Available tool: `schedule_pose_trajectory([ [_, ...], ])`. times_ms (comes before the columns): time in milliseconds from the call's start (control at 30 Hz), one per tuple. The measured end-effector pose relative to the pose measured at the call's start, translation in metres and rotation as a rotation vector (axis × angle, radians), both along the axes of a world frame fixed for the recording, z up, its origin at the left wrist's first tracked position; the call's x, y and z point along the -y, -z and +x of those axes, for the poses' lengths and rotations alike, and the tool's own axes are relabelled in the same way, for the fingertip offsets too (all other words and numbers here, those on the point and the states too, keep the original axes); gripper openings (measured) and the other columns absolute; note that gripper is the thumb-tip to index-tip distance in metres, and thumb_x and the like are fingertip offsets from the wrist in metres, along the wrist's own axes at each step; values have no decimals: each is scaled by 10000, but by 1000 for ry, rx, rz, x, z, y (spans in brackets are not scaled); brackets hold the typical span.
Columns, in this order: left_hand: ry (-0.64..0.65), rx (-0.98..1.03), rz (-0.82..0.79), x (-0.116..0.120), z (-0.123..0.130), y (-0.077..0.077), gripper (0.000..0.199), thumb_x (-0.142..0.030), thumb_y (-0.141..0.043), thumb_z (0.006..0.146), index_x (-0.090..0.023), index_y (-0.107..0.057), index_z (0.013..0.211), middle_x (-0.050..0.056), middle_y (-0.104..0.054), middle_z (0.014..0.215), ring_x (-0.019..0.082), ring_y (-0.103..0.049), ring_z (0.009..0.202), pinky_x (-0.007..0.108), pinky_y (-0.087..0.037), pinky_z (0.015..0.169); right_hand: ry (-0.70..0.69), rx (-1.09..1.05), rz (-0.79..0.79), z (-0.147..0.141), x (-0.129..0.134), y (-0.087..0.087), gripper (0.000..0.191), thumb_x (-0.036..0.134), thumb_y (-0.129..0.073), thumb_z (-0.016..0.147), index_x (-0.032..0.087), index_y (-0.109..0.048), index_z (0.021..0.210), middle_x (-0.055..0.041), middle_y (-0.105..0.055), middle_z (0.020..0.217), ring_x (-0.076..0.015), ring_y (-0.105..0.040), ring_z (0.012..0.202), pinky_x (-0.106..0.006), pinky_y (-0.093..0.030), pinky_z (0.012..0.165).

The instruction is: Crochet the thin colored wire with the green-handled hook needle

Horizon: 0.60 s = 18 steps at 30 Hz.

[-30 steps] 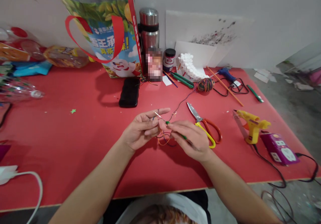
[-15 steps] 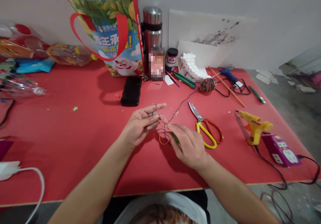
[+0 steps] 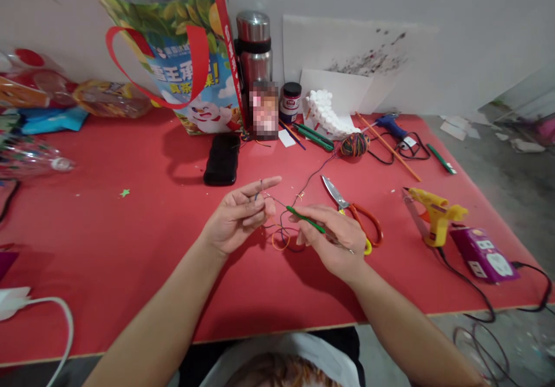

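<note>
My left hand is above the red table, its thumb and fingers pinched on thin multicoloured yarn. A strand is looped around the raised index finger. In my right hand is a slim green crochet hook, tip toward the left hand, with yarn stretched from near the tip to the left fingers. Loose orange and dark loops hang or lie below, between the hands. One strand runs back to a multicoloured yarn ball. Scissors with red and yellow handles lie behind my right hand, which partly covers them.
A black phone lies beyond the left hand. At the back stand a colourful bag, a steel flask and a jar. On the right are a yellow glue gun, a purple power strip and cables.
My right hand has drawn away to the right from the left hand, and the green crochet hook now shows more fully. The yarn between the hands is stretched longer. The view has shifted slightly.
</note>
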<state>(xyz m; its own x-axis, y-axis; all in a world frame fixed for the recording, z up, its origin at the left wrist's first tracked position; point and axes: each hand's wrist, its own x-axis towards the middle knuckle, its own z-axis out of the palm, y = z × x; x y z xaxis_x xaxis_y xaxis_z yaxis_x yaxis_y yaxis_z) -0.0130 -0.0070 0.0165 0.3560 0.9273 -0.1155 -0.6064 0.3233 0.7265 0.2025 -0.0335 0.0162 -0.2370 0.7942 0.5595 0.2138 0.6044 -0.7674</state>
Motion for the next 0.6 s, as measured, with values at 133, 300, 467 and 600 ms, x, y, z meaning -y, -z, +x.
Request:
schedule_pose_trajectory([
  [133, 12, 36, -25, 1, 1, 1, 483, -124, -783, 800, -99, -734, 1280, 73, -728, 772, -2, -257, 460, 155, -242, 461, -40, 72, 123, -2, 0, 7, 365, 60, -636, 952, 187, -675, 1293, -112, -796, 1076, -201, -752, 1032, -351, -619, 925],
  [300, 107, -69, 5, 2, -1, -3, 448, -168, -775, 845, -121, -740, 1290, 97, -739, 762, 6, -288, 462, 176, -204, 464, -48, 139, 224, -2, -3, 4, 358, 46, -653, 942, 165, -673, 1280, -126, -786, 1115, -187, -741, 1055, -314, -614, 946],
  [467, 144, -215, 33, 0, -3, -8, 477, -237, -819, 831, -124, -744, 1288, 125, -763, 746, 15, -364, 440, 188, -203, 460, -83, 206, 268, 6, -6, -5, 314, 46, -657, 930, 151, -695, 1224, -125, -792, 1059, -196, -756, 997, -306, -630, 881],
  [600, 165, -325, 6, -1, -4, -9, 555, -301, -835, 811, -92, -721, 1313, 149, -779, 766, 76, -528, 471, 198, -284, 464, -88, 291, 320, 13, -6, -7, 303, 68, -646, 932, 145, -692, 1221, -129, -788, 1055, -204, -757, 972, -299, -628, 811],
])
